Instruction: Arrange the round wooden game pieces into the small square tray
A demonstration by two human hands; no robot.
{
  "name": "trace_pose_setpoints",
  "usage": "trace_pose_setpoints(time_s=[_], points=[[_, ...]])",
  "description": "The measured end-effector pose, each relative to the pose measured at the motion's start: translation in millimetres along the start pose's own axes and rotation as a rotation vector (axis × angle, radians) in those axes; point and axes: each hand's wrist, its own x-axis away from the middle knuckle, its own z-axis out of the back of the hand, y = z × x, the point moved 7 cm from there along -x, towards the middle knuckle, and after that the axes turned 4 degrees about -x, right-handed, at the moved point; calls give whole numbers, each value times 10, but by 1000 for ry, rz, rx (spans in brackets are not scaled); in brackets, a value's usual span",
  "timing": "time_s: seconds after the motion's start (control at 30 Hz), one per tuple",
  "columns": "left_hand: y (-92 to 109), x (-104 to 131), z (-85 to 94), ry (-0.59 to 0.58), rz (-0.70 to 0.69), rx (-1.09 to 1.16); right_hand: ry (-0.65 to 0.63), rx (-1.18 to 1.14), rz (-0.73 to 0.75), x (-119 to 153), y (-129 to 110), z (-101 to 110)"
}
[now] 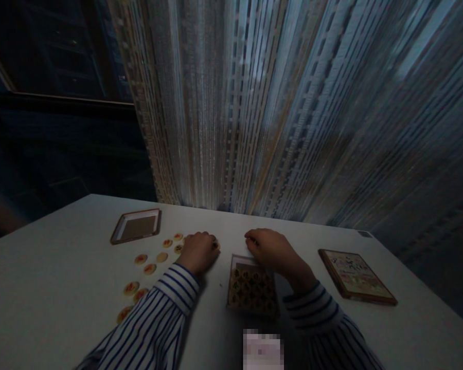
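Observation:
My left hand [198, 252] is closed over the table, its fingertips on a round wooden xiangqi piece [216, 245], partly hidden. Several more pieces, such as a red-marked one [149, 269] and a plain-faced one [162, 257], lie scattered to its left and under the forearm. My right hand [270, 249] has its thumb and fingers pinched together just beyond an open box [229, 295]. A pale bit shows at its fingertips, too small to name. Rows of dark-marked pieces [254, 289] fill most of the box; the right hand and wrist cover its far right corner.
An open shallow box lid or tray [116, 231] lies at the back left of the white table [81, 267]. On the right is a flat box with a printed cover [358, 277]. A small dark card [364, 234] sits near the far right corner. A string curtain [231, 113] hangs behind.

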Motion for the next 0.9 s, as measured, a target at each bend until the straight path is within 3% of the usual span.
trace_pose_setpoints(time_s=[0.47, 0.7, 0.9], points=[[-35, -19, -84, 10, 14, 26, -16, 18, 19, -21, -11, -89], [-1, -4, 24, 61, 4, 37, -19, 18, 16, -9, -10, -93], [40, 6, 156, 143, -51, 177, -5, 24, 38, -5, -23, -89]])
